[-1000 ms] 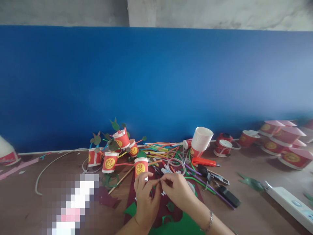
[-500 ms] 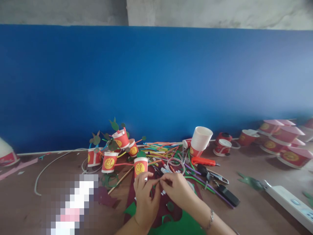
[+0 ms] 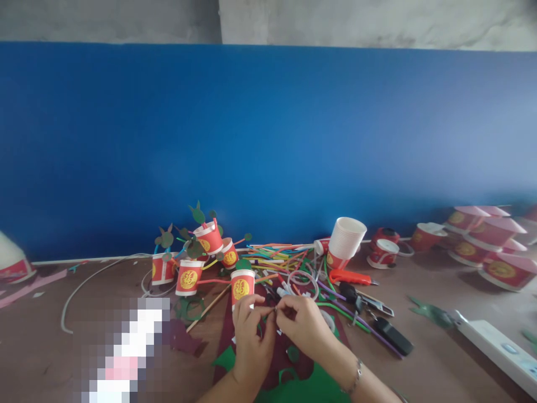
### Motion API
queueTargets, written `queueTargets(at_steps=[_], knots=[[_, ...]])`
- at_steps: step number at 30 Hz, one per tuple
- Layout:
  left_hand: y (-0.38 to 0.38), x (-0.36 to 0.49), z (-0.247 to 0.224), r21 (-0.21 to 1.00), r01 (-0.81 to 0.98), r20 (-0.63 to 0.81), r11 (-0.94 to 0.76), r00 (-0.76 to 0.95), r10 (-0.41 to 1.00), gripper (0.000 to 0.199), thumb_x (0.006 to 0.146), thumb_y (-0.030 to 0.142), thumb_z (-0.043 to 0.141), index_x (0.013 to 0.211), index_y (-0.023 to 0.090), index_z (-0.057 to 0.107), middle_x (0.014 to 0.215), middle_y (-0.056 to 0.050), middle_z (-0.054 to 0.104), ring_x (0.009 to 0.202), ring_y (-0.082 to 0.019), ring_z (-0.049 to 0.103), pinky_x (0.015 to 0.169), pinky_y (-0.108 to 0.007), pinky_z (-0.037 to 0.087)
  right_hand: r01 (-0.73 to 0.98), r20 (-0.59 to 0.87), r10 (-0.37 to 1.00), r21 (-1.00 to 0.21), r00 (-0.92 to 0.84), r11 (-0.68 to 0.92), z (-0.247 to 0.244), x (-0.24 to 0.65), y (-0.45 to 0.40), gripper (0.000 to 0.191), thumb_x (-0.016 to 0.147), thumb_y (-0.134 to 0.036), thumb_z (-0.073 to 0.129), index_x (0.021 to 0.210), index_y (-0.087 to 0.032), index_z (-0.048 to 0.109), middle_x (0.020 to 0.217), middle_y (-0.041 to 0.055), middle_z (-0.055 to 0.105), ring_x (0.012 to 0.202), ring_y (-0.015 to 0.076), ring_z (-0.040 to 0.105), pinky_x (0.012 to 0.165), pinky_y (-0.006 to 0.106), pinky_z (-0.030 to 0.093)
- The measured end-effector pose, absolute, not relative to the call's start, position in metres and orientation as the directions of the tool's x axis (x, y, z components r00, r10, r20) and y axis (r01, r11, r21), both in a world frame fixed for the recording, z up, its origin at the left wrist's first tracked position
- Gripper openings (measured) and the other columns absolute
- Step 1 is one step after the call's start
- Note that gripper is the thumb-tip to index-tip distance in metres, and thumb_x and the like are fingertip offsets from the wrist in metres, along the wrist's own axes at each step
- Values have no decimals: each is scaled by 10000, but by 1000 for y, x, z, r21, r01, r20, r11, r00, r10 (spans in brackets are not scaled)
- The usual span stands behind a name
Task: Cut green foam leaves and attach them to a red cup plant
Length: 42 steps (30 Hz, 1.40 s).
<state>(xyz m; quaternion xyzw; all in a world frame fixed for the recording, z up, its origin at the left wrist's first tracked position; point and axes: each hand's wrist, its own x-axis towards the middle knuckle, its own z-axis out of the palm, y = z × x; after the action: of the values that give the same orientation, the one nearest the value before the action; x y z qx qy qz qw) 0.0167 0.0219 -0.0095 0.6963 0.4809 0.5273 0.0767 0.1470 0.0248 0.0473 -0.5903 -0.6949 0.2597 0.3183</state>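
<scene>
My left hand and my right hand meet fingertip to fingertip, both pinched on something small and dark that I cannot make out. Just beyond my left hand stands a red and white paper cup with a yellow emblem; a dark green paper disc shows at its rim. Under the hands lie dark red paper and, closer to me, a green paper sheet with cut edges. A small dark green paper circle rests between my forearms.
Decorated paper cups stand to the left, with colourful straws heaped behind. A cup stack, an orange utility knife, keys with a black fob and a white power strip lie rightward. Pink-topped cups are far right.
The view has shifted very slightly. My hands stay pinched together in nearly the same place, with the right fingertips moved a little.
</scene>
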Motion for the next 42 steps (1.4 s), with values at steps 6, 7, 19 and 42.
queueTargets(at_steps=[6,7,19,42], knots=[[21,17,-12,660,556,628,-505,-39,778,117,843,183,495,779,200,592,937,-60,559,929,-201,517,807,-371,439,572,77,992,-811,-102,122,49,146,27,131,659,-174,469,554,-163,548,509,-36,487,499,93,419,477,191,313],[21,17,-12,664,554,626,-503,-43,778,117,842,186,495,776,199,592,937,-60,560,928,-201,519,804,-369,442,558,65,992,-822,-106,114,50,146,27,133,657,-173,469,552,-161,550,509,-35,491,499,92,422,475,190,314],[26,15,-15,697,538,619,-474,-117,777,149,851,197,475,760,197,592,932,-62,564,921,-200,524,801,-364,456,526,66,988,-840,-138,129,49,149,27,171,730,-223,507,737,-161,667,630,8,649,565,123,555,523,198,404],[23,14,-17,658,557,641,-507,-60,765,149,860,170,464,869,213,606,978,-63,570,970,-206,510,839,-380,428,781,207,960,-560,-189,274,54,159,28,229,677,-42,395,608,-187,558,596,-8,595,595,125,534,564,206,323]])
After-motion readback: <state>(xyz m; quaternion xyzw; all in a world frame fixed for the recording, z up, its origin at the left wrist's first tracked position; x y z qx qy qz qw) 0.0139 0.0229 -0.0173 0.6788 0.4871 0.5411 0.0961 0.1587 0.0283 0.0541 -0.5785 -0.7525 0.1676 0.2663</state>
